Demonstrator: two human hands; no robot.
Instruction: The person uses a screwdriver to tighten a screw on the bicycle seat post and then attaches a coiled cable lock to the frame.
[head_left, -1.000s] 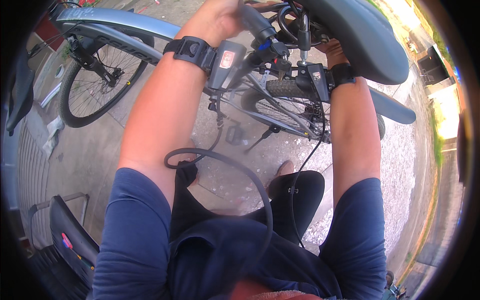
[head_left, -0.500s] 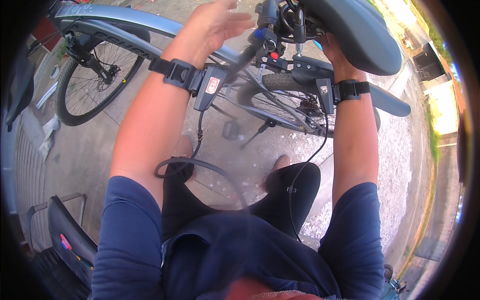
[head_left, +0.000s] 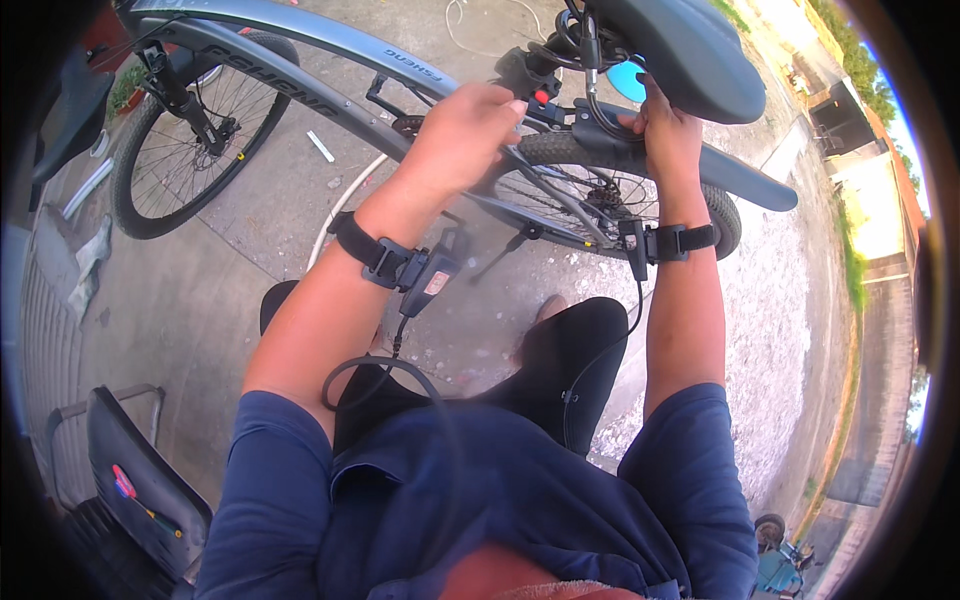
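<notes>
A grey bicycle (head_left: 345,112) stands across in front of me, its black saddle (head_left: 690,60) at the upper right. My left hand (head_left: 465,130) is by the seat tube, its fingers pinched together beside a small red part (head_left: 541,97); whatever they hold is too small to make out. Below the saddle, my right hand (head_left: 672,140) has its fingers curled near the front of the rear mudguard (head_left: 740,178); its grip is partly hidden. A black cable (head_left: 592,75) hangs between the hands from under the saddle. The rear tyre (head_left: 560,150) shows beneath them.
The front wheel (head_left: 130,185) is at the left. A black chair (head_left: 130,440) with red and yellow-handled tools on it stands at lower left. A pale hose (head_left: 345,195) lies on the concrete, and a blue round thing (head_left: 628,80) shows behind the saddle.
My left hand has come down from above the frame to the seat tube, its spread fingers now pinched. The right hand has shifted slightly lower, and the saddle appears further up and left.
</notes>
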